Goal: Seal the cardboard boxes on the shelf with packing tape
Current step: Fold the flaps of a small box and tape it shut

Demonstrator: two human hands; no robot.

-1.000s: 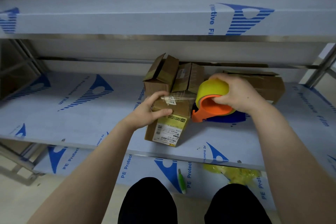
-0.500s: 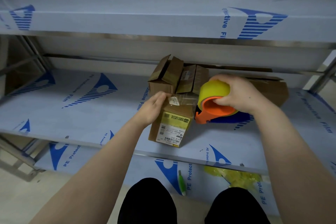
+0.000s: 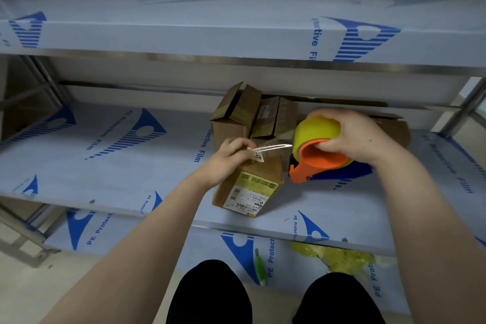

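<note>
A small cardboard box with a yellow and white label stands near the front of the middle shelf. My left hand rests on its top left edge and pinches the free end of a clear tape strip. The strip stretches right to the orange tape dispenser with its yellow roll, which my right hand grips just right of the box. Behind stand two open cardboard boxes with raised flaps, and another box lies behind my right hand.
The upper shelf overhangs the boxes. On the lower shelf lie a green pen-like tool and a crumpled yellow bag. Metal shelf posts stand at the right and left. My dark knees show at the bottom.
My left hand has moved from gripping the box's side to pinching the tape end at its top. The tape strip now stretches out from the dispenser, which has lifted slightly.
</note>
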